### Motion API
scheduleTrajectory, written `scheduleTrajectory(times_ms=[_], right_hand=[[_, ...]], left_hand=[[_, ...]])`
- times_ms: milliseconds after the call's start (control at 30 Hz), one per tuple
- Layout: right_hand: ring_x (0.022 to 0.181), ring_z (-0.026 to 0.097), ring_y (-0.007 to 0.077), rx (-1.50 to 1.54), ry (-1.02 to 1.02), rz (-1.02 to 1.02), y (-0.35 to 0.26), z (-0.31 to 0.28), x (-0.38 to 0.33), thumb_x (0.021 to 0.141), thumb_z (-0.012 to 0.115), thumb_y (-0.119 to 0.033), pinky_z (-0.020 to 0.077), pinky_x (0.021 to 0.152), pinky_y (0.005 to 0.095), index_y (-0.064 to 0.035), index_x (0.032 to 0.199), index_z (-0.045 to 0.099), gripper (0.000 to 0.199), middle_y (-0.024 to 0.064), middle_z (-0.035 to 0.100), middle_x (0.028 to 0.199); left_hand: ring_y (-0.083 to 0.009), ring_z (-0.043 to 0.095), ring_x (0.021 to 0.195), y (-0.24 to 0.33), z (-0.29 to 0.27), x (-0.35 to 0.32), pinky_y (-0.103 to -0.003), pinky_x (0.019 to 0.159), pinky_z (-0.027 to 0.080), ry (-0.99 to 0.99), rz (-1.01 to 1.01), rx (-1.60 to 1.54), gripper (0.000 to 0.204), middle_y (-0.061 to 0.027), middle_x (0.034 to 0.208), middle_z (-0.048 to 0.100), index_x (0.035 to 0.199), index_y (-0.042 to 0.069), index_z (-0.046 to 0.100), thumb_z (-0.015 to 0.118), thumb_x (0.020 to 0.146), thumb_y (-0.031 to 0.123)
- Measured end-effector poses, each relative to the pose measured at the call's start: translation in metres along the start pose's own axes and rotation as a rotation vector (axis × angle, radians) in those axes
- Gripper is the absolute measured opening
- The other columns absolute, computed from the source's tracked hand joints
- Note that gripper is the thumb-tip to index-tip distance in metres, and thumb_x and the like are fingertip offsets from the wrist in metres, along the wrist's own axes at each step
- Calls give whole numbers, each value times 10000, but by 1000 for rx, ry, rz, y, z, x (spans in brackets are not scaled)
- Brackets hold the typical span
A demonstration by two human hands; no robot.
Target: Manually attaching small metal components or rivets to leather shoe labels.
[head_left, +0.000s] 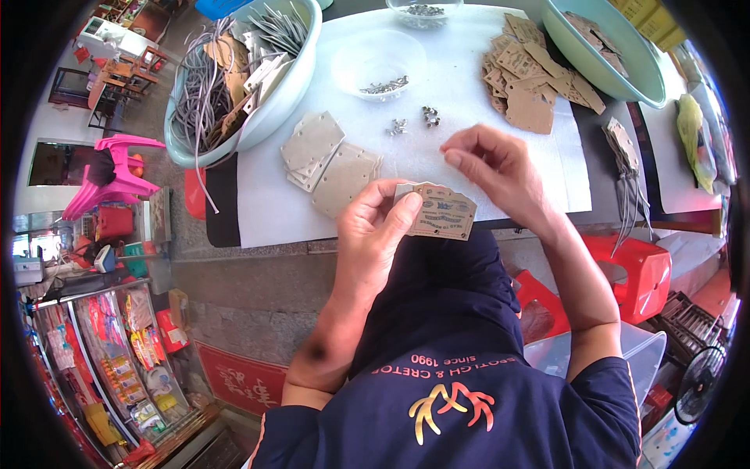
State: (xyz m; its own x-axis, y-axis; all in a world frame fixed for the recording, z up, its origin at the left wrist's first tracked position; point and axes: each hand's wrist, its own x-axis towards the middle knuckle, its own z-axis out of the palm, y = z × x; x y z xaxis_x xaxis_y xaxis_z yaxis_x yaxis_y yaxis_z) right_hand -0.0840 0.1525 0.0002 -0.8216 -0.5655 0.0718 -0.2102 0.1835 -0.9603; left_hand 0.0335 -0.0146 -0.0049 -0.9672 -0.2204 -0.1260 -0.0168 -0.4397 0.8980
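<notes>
A brown printed cardboard tag [447, 213] with a wavy top edge and small holes is pinched between the thumb and fingers of my left hand [379, 227], over my lap at the table's near edge. Up and right of it, my right hand [500, 168] hovers with thumb and forefinger drawn together; whatever they may hold is too small to make out. Just beyond are two little clusters of metal fasteners, one silvery [399, 126] and one darker [430, 117]. Plain grey tags [344, 176] with holes lie stacked to the left of my hands.
A clear bowl [344, 66] holds more fasteners. Brown tags [531, 74] are heaped at the right. Basins stand at both far corners, the left one [303, 94] full of grey cords and tags, the right one [660, 90] with tags. Corded tags [623, 148] hang over the right edge.
</notes>
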Motion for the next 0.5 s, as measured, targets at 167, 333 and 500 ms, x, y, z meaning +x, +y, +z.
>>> scheduleTrajectory(times_ms=[167,333,500], right_hand=[[672,592,146,-535,115,-323,-4,-11,26,855,687,-92,473,583,301,-68,930,684,79,38,620,845],[717,632,263,-795,39,-568,-3,-11,46,793,677,-113,509,604,383,-60,837,653,73,92,588,845],[691,622,259,-908,-80,-704,-2,-12,61,749,647,-81,501,586,393,-36,732,597,70,93,554,806]], left_hand=[[-69,608,865,3,0,0,-223,798,505,-11,-9,2,153,-51,972,669,1062,-14,619,630,926,55],[-81,617,888,2,-1,0,-239,823,512,-21,-3,-13,152,-63,991,674,1064,-17,617,624,929,53],[-88,616,904,2,-1,1,-233,835,490,-17,-18,-22,153,-65,1001,666,1069,-2,610,616,930,62]])
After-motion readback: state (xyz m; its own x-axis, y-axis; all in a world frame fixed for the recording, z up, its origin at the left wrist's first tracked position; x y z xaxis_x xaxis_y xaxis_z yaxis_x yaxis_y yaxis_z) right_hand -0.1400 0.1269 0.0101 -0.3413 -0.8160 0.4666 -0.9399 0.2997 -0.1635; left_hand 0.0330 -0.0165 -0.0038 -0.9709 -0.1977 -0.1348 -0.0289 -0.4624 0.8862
